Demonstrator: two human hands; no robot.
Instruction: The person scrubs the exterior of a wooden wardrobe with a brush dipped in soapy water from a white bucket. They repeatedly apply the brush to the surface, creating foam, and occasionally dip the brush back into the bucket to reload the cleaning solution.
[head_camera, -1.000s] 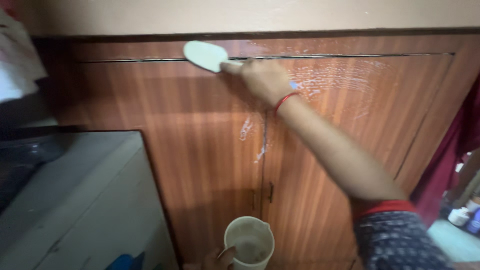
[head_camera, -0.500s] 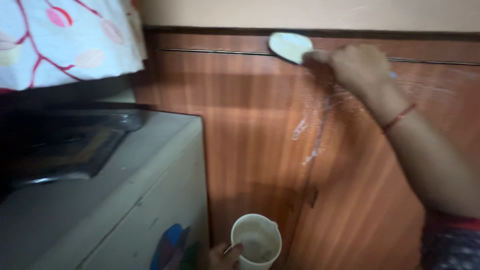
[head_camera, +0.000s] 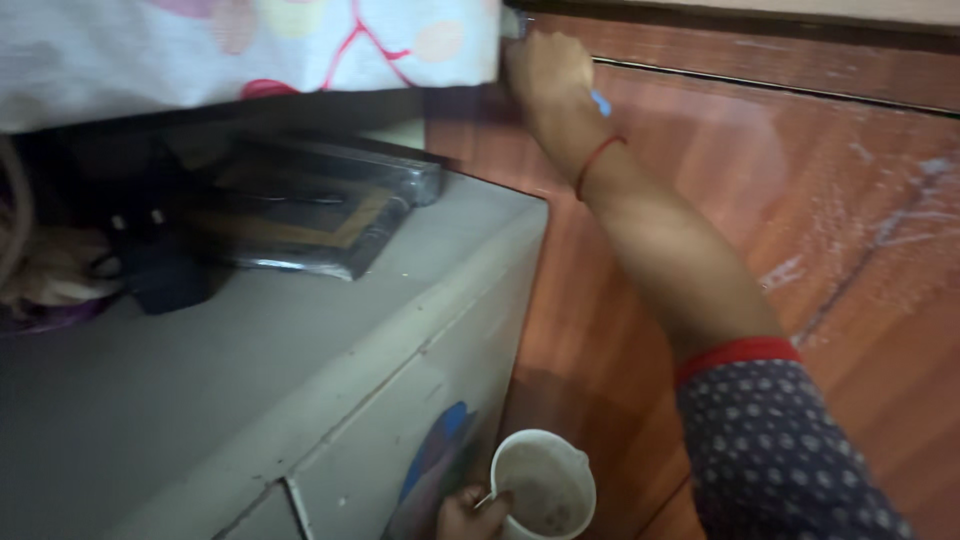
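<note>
The right hand (head_camera: 545, 68) is up at twelve o'clock, fist closed around a blue handle (head_camera: 600, 102) that pokes out just below the knuckles; the head of the tool is hidden behind the edge of the patterned cloth (head_camera: 250, 45), so I can't tell what is on the end of it. The arm runs down to five o'clock, red thread (head_camera: 597, 160) on the wrist, dotted dark sleeve (head_camera: 780, 460) with a red cuff. The hand is pressed close to the brown wooden cabinet door (head_camera: 700, 210), right by the dark gap along its top edge. Over at three o'clock the wood is streaked and speckled with whitish smears (head_camera: 900, 230), thickest along the seam between the two doors. Down at six o'clock the left hand (head_camera: 465, 512) grips a pale plastic jug (head_camera: 545, 487) by its rim, fingers curled tight, thumb hooked over the edge; the inside looks cloudy, maybe a little liquid at the bottom. Looks to me like the step in hand is scrubbing the door's top left corner, the one squeezed against the grey cabinet (head_camera: 300, 400). That tight corner calls for short strokes, I'd say, with the jug kept level. On that cabinet's top, from nine to eleven o'clock, lie a dark flat tray (head_camera: 300, 215) and some dark clutter, under the cloth.
</note>
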